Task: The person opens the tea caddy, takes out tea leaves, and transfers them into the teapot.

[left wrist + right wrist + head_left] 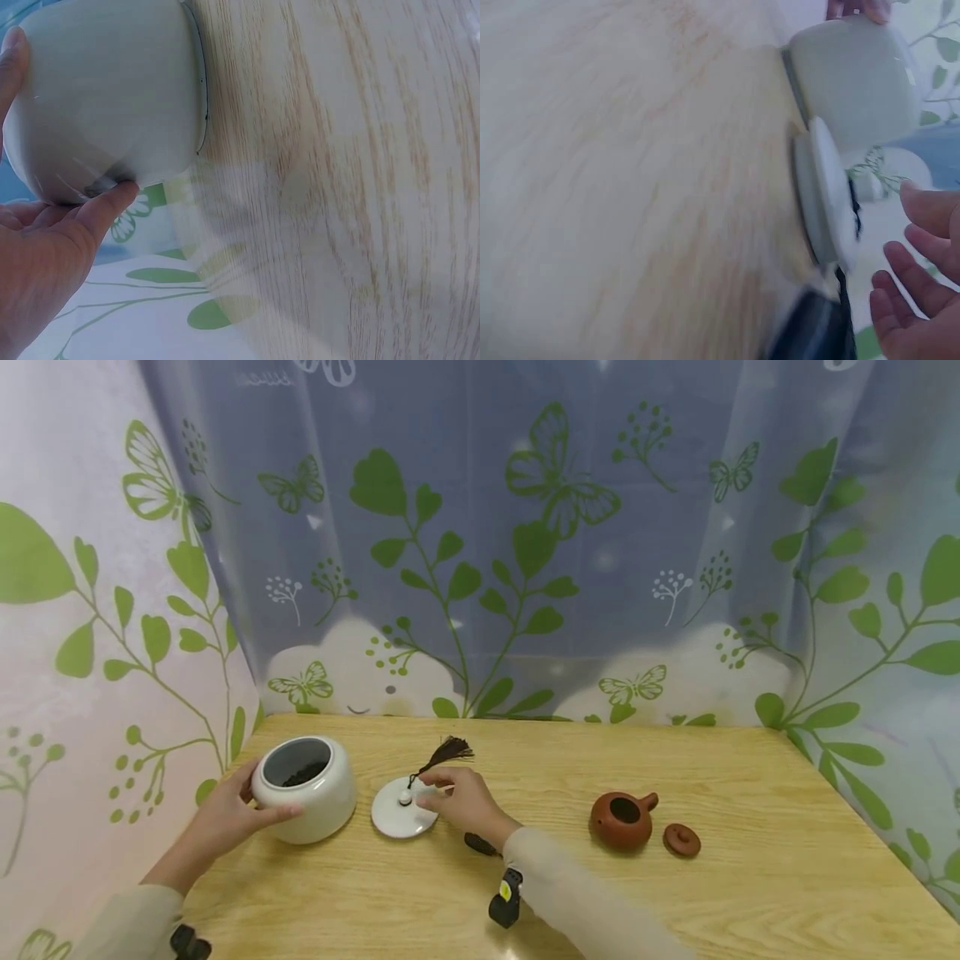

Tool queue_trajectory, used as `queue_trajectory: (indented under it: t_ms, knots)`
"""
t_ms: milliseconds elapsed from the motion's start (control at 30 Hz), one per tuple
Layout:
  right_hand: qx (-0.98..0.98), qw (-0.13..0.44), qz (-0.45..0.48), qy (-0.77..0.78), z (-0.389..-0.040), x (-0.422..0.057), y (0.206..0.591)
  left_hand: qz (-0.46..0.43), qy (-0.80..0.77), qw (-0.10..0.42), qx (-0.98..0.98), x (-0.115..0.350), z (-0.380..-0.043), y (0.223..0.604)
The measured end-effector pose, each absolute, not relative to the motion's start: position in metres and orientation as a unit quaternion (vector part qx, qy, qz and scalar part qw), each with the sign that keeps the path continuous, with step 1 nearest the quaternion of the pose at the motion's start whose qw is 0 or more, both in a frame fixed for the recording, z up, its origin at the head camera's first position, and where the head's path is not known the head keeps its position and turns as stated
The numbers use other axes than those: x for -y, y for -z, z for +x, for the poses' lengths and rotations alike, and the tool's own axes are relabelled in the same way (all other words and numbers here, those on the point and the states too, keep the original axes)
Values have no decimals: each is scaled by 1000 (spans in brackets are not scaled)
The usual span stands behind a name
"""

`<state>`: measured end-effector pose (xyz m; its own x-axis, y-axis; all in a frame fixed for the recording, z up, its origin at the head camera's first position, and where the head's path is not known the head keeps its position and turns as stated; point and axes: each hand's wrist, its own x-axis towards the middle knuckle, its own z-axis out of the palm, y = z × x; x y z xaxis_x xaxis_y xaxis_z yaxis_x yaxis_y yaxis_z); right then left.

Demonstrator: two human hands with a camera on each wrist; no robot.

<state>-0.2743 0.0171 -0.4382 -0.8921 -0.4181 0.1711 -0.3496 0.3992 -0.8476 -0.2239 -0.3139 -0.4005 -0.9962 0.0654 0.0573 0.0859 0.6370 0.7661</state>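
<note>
My left hand (236, 806) holds a white ceramic jar (322, 806) at the table's left side, thumb on its near wall and fingers around its far left side. The jar has no lid on, and dark loose bits (306, 774) show inside. Right of it lies the round white lid (393, 818), knob up, with a dark tassel (447, 752) tied at the knob (406, 797). Over the lid's right edge is my right hand (467, 802), fingers loosely bent. The right wrist view shows the fingertips (911, 191) apart from the knob, with nothing between them.
A dark oblong object (480, 844) lies partly hidden beneath my right wrist. Farther right on the wooden table (750, 777) stand a small brown clay teapot (621, 831), uncovered, and its lid (682, 840). Patterned curtain cloth (480, 610) encloses the back and sides.
</note>
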Motion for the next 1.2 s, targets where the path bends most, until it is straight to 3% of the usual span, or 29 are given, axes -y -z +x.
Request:
queue_trajectory:
  t_ms: [500,833,1200]
  knots:
    - [-853,56,-199,479,-249,-100,435,-54,422,17,905,316,-226,404]
    - [-849,117,-178,483,-223,-147,438,-51,413,18,909,314,-226,404]
    - [-843,136,-206,479,-199,-167,445,-53,416,18,908,315,-225,404]
